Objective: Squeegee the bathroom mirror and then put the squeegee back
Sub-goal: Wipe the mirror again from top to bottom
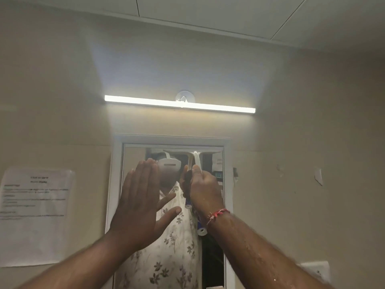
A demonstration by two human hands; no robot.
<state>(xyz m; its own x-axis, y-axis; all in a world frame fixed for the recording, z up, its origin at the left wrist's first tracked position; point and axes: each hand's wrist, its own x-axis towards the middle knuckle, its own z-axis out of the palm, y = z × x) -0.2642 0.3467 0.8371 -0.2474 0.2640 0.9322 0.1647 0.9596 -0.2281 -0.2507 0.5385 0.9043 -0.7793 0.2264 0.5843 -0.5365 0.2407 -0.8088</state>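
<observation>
The bathroom mirror (133, 155) hangs on the beige wall in a white frame, tall and narrow. My right hand (203, 188) grips the handle of a white squeegee (196, 158), whose blade lies flat along the top of the glass. My left hand (138, 203) is raised in front of the mirror's left half with fingers spread and nothing in it; I cannot tell whether it touches the glass. The glass reflects a person in a floral shirt. A red thread bracelet circles my right wrist.
A lit tube light (179, 104) runs across the wall above the mirror, with a clear suction hook (185, 97) just over it. A printed paper notice (35, 215) is stuck to the wall on the left. A white switch plate (318, 270) sits low right.
</observation>
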